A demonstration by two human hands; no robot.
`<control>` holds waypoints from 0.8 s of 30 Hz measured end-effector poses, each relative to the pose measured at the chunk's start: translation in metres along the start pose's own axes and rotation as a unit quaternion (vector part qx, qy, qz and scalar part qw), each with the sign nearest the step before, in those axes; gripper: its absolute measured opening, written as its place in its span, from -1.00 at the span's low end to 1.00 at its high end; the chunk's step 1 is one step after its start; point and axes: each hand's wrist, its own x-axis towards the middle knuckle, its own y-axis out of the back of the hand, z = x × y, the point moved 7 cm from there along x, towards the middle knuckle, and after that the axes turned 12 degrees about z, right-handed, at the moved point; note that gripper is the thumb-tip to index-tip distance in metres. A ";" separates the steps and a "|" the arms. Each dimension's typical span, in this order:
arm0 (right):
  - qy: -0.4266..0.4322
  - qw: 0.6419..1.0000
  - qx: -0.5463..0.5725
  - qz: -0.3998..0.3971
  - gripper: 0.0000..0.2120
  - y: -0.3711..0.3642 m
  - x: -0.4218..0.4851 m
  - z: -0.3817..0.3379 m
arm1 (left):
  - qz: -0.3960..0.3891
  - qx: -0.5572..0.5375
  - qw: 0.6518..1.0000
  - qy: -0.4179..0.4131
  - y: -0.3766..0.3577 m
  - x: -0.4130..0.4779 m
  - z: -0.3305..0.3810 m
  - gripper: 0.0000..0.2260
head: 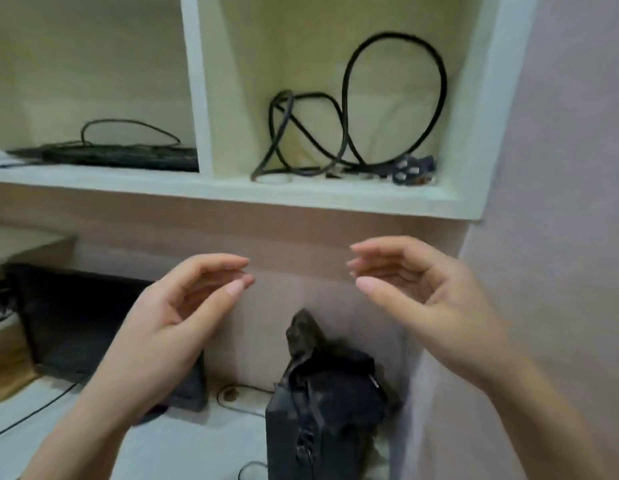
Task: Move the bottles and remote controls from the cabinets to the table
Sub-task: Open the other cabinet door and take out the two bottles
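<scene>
The left hand hovered empty, fingers loosely curled apart, above a white table beside a black bag. The right hand matched it, holding nothing. Above, the cabinet held only black cables; no bottles or remotes showed.

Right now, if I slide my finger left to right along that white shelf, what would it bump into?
Flat black thing with a thin wire loop → white divider → tangled black cable → dark plug.
</scene>
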 end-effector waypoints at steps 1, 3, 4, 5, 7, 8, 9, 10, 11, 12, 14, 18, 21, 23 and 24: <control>0.042 0.999 0.000 0.014 -0.78 0.004 0.015 -0.020 | 0.013 -0.021 0.999 -0.040 -0.001 0.014 0.023 -0.88; 0.123 0.992 -0.003 0.038 -0.79 0.011 0.042 -0.057 | 0.041 -0.050 0.991 -0.114 -0.002 0.039 0.065 -0.84; 0.161 0.986 -0.010 0.048 -0.80 0.014 0.054 -0.074 | 0.054 -0.063 0.986 -0.147 -0.002 0.051 0.083 -0.83; 0.194 0.979 -0.016 0.060 -0.81 0.018 0.066 -0.090 | 0.066 -0.077 0.979 -0.177 -0.001 0.061 0.102 -0.83; 0.252 0.964 -0.035 0.084 -0.83 0.025 0.088 -0.122 | 0.093 -0.096 0.962 -0.237 0.003 0.080 0.138 -0.83; 0.279 0.954 -0.046 0.097 -0.84 0.028 0.098 -0.139 | 0.111 -0.100 0.952 -0.266 0.006 0.090 0.154 -0.83; 0.306 0.944 -0.057 0.111 -0.84 0.032 0.108 -0.155 | 0.131 -0.098 0.942 -0.293 0.009 0.099 0.169 -0.83; 0.331 0.932 -0.069 0.130 -0.81 0.036 0.118 -0.170 | 0.148 -0.087 0.933 -0.315 0.010 0.109 0.180 -0.82; 0.352 0.920 -0.079 0.153 -0.81 0.039 0.129 -0.185 | 0.160 -0.071 0.928 -0.328 0.010 0.122 0.189 -0.81; 0.368 0.908 -0.090 0.177 -0.82 0.041 0.142 -0.197 | 0.167 -0.053 0.927 -0.331 0.010 0.136 0.196 -0.81; 0.379 0.892 -0.134 0.207 -0.83 0.039 0.172 -0.215 | 0.175 -0.024 0.932 -0.315 0.007 0.168 0.204 -0.81; 0.366 0.873 -0.262 0.187 -0.69 0.013 0.234 -0.228 | 0.200 0.045 0.933 -0.295 0.002 0.226 0.214 -0.73; 0.352 0.863 -0.307 0.191 -0.60 -0.003 0.270 -0.234 | 0.209 0.089 0.929 -0.291 -0.002 0.263 0.223 -0.61; 0.352 0.853 -0.327 0.202 -0.57 -0.012 0.290 -0.242 | 0.206 0.076 0.935 -0.279 -0.001 0.282 0.228 -0.59; 0.354 0.848 -0.337 0.205 -0.56 -0.016 0.300 -0.247 | 0.207 0.064 0.936 -0.276 0.000 0.290 0.232 -0.59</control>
